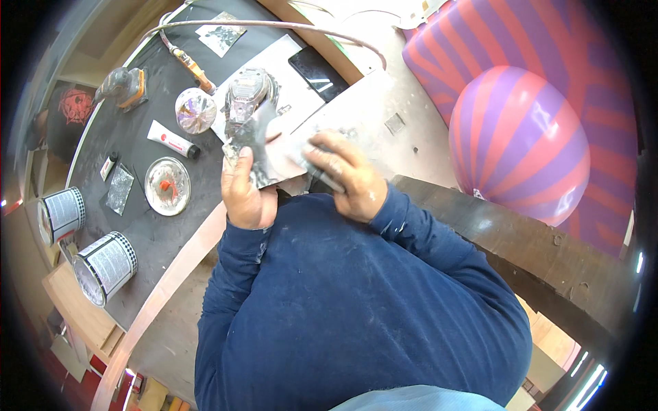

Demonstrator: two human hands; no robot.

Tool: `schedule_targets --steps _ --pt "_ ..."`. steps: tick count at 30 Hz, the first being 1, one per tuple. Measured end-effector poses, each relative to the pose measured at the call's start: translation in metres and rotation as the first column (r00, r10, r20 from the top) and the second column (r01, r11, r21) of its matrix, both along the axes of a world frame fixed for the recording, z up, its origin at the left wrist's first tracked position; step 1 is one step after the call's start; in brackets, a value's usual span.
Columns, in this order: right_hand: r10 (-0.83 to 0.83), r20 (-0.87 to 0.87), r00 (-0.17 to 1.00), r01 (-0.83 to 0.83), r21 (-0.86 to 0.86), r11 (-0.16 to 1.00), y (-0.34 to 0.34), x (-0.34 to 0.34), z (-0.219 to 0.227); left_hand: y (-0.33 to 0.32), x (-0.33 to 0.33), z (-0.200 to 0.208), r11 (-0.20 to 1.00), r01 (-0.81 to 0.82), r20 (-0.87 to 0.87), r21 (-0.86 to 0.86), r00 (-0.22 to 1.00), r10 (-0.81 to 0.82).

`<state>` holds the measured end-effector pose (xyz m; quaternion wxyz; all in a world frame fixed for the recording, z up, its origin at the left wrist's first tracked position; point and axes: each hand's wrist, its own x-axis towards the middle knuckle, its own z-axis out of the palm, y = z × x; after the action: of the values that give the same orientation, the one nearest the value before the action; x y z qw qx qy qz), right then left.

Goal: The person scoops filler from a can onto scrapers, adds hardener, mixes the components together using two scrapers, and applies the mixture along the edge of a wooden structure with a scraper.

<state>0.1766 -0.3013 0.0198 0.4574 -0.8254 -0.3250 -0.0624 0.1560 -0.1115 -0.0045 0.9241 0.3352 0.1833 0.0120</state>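
Left hand and right hand both occupied, bench work

Clock from the hands. Black bench, 8 to 11. Striped red-purple panel, 2. Striped balloon-shaped ball, 3. Two labelled cans, 8 to 9. Thin dark-and-white plate, in front of torso, pinched by left hand. Dusty sander, 11, just beyond. Round dish, 9, red-orange dab inside. Phone, 12. Flat grey piece, blurred, grasped by right hand beside plate; contact can't tell.
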Motion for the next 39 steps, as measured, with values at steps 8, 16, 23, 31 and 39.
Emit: schedule_targets --steps 8,16,23,31,39 --pt "-0.416 0.243 0.877 0.471 -0.610 0.637 -0.070 0.046 -0.015 0.036 -0.002 0.023 0.980 -0.198 0.127 0.038 0.973 0.192" --pt "-0.537 0.270 0.799 0.509 -0.779 0.365 -0.086 0.088 -0.053 0.047 -0.018 0.008 0.977 -0.207 0.107 0.058 0.974 0.200" --pt "-0.573 0.296 0.764 0.563 -0.739 0.369 -0.075 0.102 -0.069 0.060 -0.028 0.009 0.978 -0.204 0.107 0.048 0.974 0.198" --pt "-0.492 0.255 0.832 0.459 -0.815 0.353 -0.036 0.064 -0.072 0.076 -0.038 0.006 0.978 -0.207 0.078 0.031 0.976 0.204" --pt "-0.355 0.206 0.912 0.358 -0.822 0.443 0.023 0.006 -0.055 0.096 -0.045 0.004 0.978 -0.209 0.051 0.013 0.977 0.208"
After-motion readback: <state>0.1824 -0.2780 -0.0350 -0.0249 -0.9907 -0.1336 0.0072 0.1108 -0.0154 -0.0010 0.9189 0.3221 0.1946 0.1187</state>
